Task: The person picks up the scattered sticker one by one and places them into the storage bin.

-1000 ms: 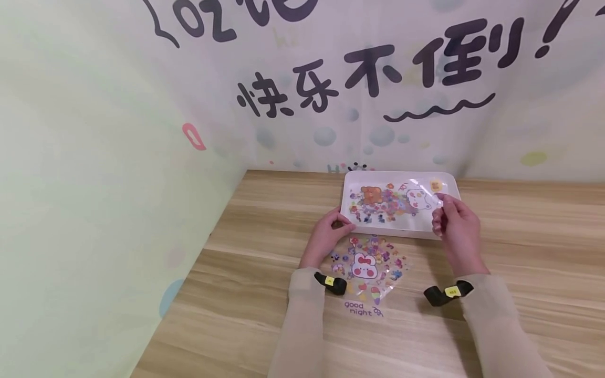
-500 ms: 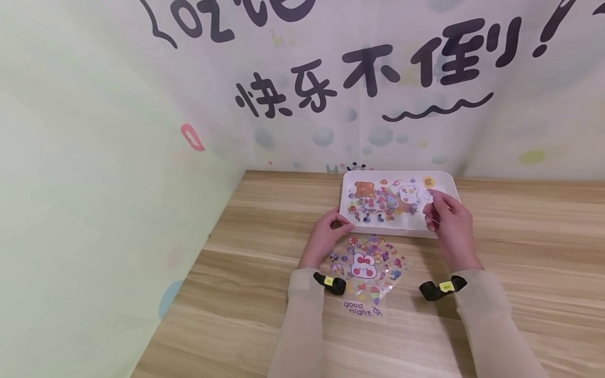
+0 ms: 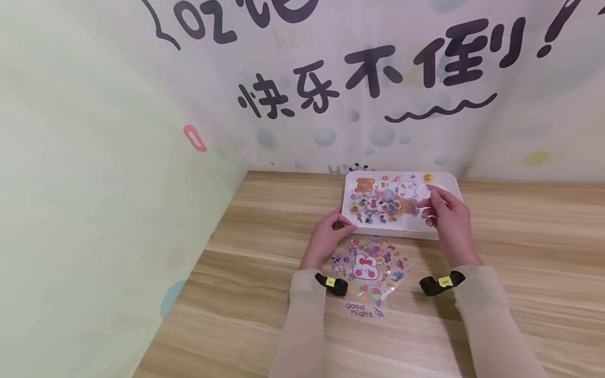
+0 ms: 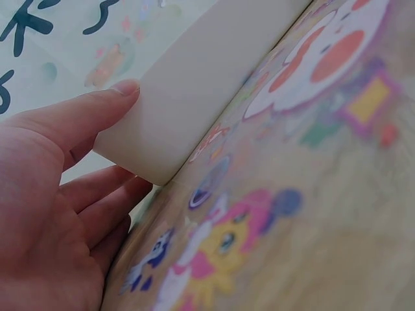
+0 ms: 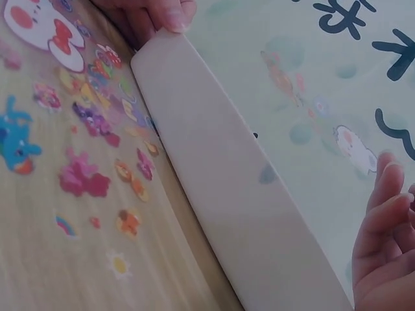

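White plastic tray [image 3: 449,181] at the far side of a wood-grain worktop [image 3: 520,252], near the wall. Inside the tray, a clear sticker sheet [image 3: 383,202] with a brown bear, a white bear face and many small coloured figures. Right hand [image 3: 446,212] over the tray's right part, fingers curled and pinching the right edge of that sheet. Left hand [image 3: 328,236] at the tray's near left corner, thumb tip pressed on the rim and fingers loosely bent beside the wall, as seen close up from the left wrist [image 4: 58,194]. Just in front of the tray, flat on the worktop between both wrists, a second sticker sheet [image 3: 368,268] with a white rabbit wearing a red bow; printed at its near end: "good night". Behind, a wall cloth [image 3: 378,105] with large dark Chinese characters, "快乐不倒" readable, and an exclamation mark.
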A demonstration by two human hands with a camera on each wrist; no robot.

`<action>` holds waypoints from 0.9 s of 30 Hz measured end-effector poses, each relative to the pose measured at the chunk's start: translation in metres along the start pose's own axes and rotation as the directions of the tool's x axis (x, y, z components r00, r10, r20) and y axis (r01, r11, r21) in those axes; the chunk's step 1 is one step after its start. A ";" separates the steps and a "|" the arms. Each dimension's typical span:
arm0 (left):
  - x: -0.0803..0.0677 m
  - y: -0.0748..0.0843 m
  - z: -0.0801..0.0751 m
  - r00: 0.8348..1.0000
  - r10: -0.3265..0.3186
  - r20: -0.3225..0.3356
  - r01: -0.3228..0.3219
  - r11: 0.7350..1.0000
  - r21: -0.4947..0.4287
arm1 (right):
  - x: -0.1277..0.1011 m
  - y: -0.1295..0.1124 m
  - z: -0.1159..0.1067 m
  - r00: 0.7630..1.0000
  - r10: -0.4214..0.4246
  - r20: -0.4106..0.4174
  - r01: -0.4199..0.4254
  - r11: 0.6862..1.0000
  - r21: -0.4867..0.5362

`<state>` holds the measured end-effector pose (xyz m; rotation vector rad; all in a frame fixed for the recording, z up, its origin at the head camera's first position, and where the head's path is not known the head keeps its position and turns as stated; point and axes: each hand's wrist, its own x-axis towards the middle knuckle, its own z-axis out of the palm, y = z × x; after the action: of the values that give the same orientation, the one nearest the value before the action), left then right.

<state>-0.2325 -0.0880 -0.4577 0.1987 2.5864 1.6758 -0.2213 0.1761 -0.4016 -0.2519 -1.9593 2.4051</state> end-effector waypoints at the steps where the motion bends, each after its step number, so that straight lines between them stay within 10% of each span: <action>1: 0.000 0.000 0.000 1.000 0.002 0.000 -0.002 1.000 -0.002 | 0.001 0.000 0.000 1.000 -0.005 0.005 0.006 1.000 -0.014; 27: -0.001 0.001 0.000 1.000 -0.004 -0.007 0.004 1.000 0.008 | 0.007 0.009 -0.003 1.000 -0.004 0.009 0.006 0.971 -0.240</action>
<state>-0.2310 -0.0877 -0.4571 0.1890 2.5971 1.6680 -0.2272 0.1779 -0.4117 -0.2421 -2.2515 2.1662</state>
